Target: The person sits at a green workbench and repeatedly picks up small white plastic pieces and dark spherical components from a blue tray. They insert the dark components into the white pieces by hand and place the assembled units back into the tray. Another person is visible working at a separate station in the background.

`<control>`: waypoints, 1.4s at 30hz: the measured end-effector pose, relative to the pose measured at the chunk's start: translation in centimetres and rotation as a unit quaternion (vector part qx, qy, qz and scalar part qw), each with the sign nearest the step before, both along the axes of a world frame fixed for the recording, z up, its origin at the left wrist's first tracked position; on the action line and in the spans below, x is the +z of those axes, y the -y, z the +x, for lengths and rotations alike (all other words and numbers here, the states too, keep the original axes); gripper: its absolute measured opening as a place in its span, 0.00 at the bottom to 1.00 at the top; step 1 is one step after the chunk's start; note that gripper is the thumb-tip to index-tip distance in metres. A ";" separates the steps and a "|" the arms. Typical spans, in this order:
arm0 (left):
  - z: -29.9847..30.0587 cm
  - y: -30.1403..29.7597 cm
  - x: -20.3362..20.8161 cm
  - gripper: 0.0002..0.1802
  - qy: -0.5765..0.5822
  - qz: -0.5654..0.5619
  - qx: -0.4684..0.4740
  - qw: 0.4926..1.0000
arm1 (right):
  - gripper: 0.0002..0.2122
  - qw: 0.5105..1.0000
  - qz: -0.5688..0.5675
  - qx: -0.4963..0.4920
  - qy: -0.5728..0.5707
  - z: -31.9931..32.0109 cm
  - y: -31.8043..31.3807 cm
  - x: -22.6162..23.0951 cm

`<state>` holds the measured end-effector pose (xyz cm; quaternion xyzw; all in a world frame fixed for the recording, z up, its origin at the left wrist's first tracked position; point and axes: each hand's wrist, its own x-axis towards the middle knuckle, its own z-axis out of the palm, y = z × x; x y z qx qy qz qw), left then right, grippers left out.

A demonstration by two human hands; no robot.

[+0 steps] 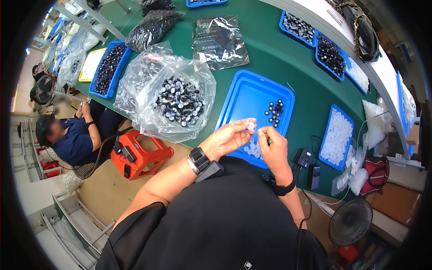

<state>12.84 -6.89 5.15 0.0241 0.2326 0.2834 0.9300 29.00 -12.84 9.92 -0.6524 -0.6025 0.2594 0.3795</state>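
My left hand (230, 137) is over the near side of a blue tray (245, 101), thumb and fingers pinching a small whitish round piece (250, 126). Close beside it, my right hand (274, 148) has its fingers curled together. A small dark green shiny ball (269, 141) shows against those fingers; what the fingertips pinch is too small to make out. Several dark, shiny round balls (275, 112) lie at the tray's right side. Below my hands, translucent white pieces (255, 149) are gathered at its near edge, partly hidden by my hands.
An open clear bag of dark-and-clear round parts (180, 101) stands left of the tray. A blue tray of white pieces (336, 137) sits right, near a small black device (303, 157) with cables. Left, a co-worker (74, 135) sits beyond a red stool (141, 153).
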 end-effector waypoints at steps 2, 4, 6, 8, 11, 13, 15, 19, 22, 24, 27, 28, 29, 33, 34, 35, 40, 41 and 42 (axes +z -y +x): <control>0.0 -0.3 0.0 0.16 0.000 -0.005 0.000 1.000 | 0.03 1.000 0.006 0.000 0.014 -0.4 -0.2 0.1; 0.0 -0.6 0.2 0.16 -0.019 0.001 -0.016 1.000 | 0.03 1.000 0.012 -0.001 0.020 -0.6 -0.2 0.1; -0.3 -0.7 0.1 0.16 -0.026 0.004 -0.025 0.999 | 0.03 1.000 -0.005 -0.009 0.010 -1.0 -0.4 0.1; -0.7 -0.9 -0.4 0.17 -0.022 0.008 -0.026 0.999 | 0.04 1.000 -0.014 -0.013 0.003 -1.3 -0.7 0.1; -0.8 -1.0 -0.9 0.18 0.014 0.001 -0.033 0.999 | 0.04 1.000 -0.020 -0.012 0.000 -1.6 -1.3 0.0; -0.8 -1.1 -0.6 0.20 -0.002 -0.012 -0.034 0.999 | 0.04 1.000 -0.022 -0.008 0.003 -1.6 -1.5 -0.2; -0.7 -1.2 -0.3 0.20 -0.013 -0.019 -0.035 0.999 | 0.04 1.000 -0.023 -0.005 0.007 -1.5 -1.6 -0.4; -0.5 -1.2 -0.3 0.21 -0.020 -0.021 -0.036 0.999 | 0.03 0.999 -0.040 -0.007 0.006 -1.4 -1.6 -0.4; -0.3 -1.0 -0.3 0.21 -0.027 -0.023 -0.039 0.999 | 0.03 0.999 -0.038 -0.011 0.004 -1.1 -1.4 -0.7; -0.2 -0.9 -0.4 0.21 -0.034 -0.022 -0.044 0.998 | 0.03 0.999 -0.038 -0.013 0.000 -1.1 -1.3 -0.6; -0.1 -0.8 -0.6 0.21 -0.045 -0.021 -0.054 0.997 | 0.03 0.999 -0.039 -0.014 -0.002 -1.0 -1.2 -0.6; -0.1 -0.8 -0.7 0.21 -0.050 -0.022 -0.057 0.997 | 0.03 0.999 -0.040 -0.013 -0.002 -1.0 -1.1 -0.7; -0.1 -0.8 -0.7 0.21 -0.055 -0.023 -0.061 0.996 | 0.03 0.999 -0.040 -0.013 -0.003 -1.0 -1.1 -0.6; 0.0 -0.7 -0.6 0.20 -0.052 -0.034 -0.056 0.996 | 0.03 0.999 -0.042 -0.010 -0.002 -1.1 -1.1 -0.3; 0.0 -0.7 -0.6 0.20 -0.049 -0.034 -0.055 0.997 | 0.03 0.999 -0.043 -0.009 0.000 -1.1 -1.1 -0.3; 0.0 -0.7 -0.6 0.20 -0.047 -0.035 -0.053 0.997 | 0.03 0.999 -0.045 -0.012 0.004 -1.1 -1.1 -0.3; -0.2 -0.7 -0.5 0.21 -0.050 -0.043 -0.059 0.996 | 0.04 0.998 -0.055 -0.020 0.029 -1.1 -1.1 -0.3; -0.2 -0.7 -0.5 0.21 -0.051 -0.043 -0.059 0.996 | 0.04 0.998 -0.056 -0.021 0.029 -1.1 -1.1 -0.3; -0.2 -0.7 -0.5 0.21 -0.052 -0.043 -0.060 0.996 | 0.04 0.998 -0.056 -0.021 0.028 -1.1 -1.1 -0.3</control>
